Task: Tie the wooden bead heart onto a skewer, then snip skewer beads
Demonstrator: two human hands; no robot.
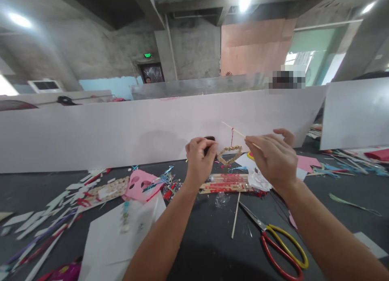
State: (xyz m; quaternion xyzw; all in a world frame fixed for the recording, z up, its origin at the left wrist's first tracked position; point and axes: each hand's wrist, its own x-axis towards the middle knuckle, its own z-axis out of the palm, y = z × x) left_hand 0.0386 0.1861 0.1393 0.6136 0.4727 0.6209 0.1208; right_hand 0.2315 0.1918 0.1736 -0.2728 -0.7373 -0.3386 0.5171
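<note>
My right hand (270,159) grips the end of a thin wooden stick (238,132), which slants up to the left. Tied round the stick is a red string (232,137), and from it hangs a heart-shaped ornament (231,163) with a beaded-looking pale outline. Just left of the ornament, my left hand (200,157) has its fingertips pinched together; whatever they hold cannot be made out. Behind those fingers shows part of a dark object (209,139). On the table below lie bundled sticks with red marks (231,178) and a crumpled white piece (259,180).
Scissors with red and yellow handles (284,248) lie open at the front right, beside a loose stick (236,216). White sheets (103,240), a pink cutout (142,183) and paper strips (57,204) cover the left. A white partition (106,135) stands behind.
</note>
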